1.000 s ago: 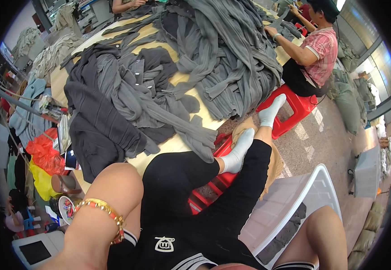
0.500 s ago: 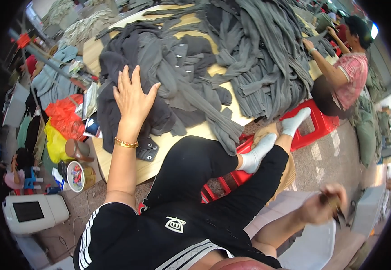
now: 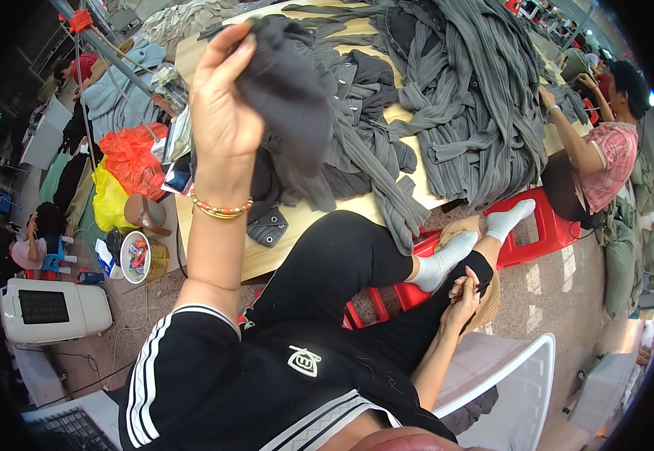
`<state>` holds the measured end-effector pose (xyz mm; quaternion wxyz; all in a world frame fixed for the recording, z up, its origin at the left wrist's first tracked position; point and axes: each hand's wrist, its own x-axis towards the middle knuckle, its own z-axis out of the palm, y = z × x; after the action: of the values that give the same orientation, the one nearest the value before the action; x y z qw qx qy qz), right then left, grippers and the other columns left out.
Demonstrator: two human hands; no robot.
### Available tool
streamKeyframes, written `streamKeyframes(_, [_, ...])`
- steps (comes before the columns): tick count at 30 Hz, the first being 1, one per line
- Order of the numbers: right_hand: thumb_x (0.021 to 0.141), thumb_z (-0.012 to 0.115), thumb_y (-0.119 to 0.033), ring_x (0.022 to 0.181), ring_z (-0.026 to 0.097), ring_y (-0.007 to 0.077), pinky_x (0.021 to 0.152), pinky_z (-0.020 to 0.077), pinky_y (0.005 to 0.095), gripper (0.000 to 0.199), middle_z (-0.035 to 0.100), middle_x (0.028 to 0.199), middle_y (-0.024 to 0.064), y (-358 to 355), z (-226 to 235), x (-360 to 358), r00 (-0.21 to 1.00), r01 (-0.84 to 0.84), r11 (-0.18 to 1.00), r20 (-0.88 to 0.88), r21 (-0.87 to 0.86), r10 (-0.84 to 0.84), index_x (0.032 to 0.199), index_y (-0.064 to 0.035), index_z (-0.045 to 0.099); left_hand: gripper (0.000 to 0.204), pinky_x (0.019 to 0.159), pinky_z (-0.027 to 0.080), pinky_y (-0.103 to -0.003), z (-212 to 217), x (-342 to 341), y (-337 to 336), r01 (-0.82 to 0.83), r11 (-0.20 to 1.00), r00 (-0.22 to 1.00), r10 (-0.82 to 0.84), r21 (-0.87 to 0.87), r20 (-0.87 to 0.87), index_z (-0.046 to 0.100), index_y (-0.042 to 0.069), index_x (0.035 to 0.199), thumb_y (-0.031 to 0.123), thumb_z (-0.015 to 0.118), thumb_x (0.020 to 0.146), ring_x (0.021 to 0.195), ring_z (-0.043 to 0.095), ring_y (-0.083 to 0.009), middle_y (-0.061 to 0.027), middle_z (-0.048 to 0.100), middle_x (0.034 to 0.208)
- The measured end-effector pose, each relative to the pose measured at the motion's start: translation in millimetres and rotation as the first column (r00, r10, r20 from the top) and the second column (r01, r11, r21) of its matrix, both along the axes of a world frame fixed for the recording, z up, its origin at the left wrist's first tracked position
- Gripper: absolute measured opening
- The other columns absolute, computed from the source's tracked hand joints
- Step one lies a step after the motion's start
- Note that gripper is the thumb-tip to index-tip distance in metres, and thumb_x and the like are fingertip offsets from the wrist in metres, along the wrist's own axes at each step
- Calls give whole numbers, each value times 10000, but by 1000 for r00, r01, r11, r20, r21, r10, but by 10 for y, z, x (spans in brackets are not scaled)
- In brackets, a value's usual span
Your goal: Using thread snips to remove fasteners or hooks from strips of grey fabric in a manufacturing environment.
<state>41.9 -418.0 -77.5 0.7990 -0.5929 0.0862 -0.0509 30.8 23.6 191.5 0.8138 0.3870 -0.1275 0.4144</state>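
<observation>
My left hand (image 3: pixel 225 105) is raised over the table's left part. Between its thumb and fingers it pinches a dark grey garment (image 3: pixel 289 98), which hangs down to the right of the hand. A dark piece with metal eyelets (image 3: pixel 270 225) lies below, at the table's near edge. By my knee, my right hand (image 3: pixel 460 302) is closed around a small dark object (image 3: pixel 482 287), mostly hidden by the fingers; its kind cannot be made out. Ribbed grey garments (image 3: pixel 466 105) are heaped across the wooden table (image 3: pixel 319 214).
A co-worker in a pink checked shirt (image 3: pixel 614 150) sits at the right by a red plastic stool (image 3: pixel 541 225). On the left are a red bag (image 3: pixel 133 154), a yellow bag (image 3: pixel 109 197) and a tub of wrapped sweets (image 3: pixel 139 257). A white bin (image 3: pixel 507 376) stands beside my right arm.
My left hand, lying flat on the dark garment before, has closed on it and lifted it. My right hand has swung in from the right to beside my knee.
</observation>
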Motion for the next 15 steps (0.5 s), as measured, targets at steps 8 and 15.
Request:
streamKeyframes(8, [1047,537,-179,604,491,50,512,357,195,278,613,822,17,118,-342,-55,997,-15,991,-72,132,25,1222,23,611,131,953,475,-337,-160,-57,-1199,670,406,723,-548,622,-421,705,15,1037,77,693,922,1070,616,-204,-99,655,1114])
streamKeyframes(15, [1039,556,-188,598,490,57,533,390,201,265,609,791,9,76,-400,-44,995,-39,988,-89,149,53,1209,0,637,153,862,517,-359,-468,-83,-661,207,269,923,265,941,-279,716,32,1017,87,699,876,967,671,-244,-101,703,987])
